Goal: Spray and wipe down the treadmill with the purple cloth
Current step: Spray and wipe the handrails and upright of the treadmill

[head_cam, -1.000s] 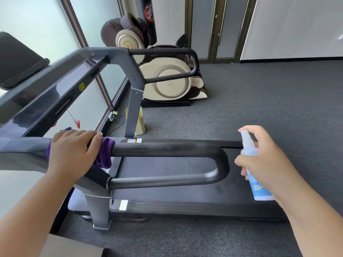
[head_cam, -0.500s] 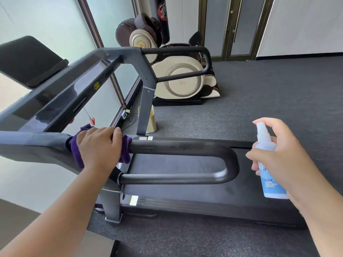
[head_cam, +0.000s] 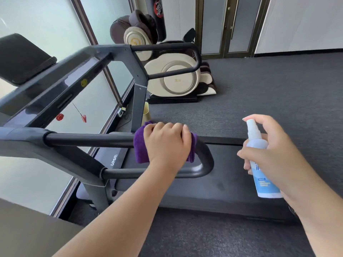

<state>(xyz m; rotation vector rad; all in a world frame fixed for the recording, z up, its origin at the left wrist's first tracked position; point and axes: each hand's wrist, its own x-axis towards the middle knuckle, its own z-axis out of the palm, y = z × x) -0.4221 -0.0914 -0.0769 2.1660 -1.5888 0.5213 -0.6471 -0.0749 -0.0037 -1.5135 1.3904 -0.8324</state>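
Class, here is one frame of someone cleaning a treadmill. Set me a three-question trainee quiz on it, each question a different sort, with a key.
1. True or false: the left hand presses the cloth on the handrail.
2. The right hand holds: A) a bottle, B) a brush, C) nothing?
3. Fill in: a fingertip rests on the bottle's ____.

Key: 1 true; 2 A; 3 nozzle.

Cream and brown massage chair (head_cam: 172, 78) on dark grey carpet (head_cam: 278, 93) by frosted window panels (head_cam: 37, 21); black punching bag (head_cam: 158, 15) behind it; dark-framed double doors (head_cam: 227, 26) beyond; red ornaments (head_cam: 59, 116) on glass.
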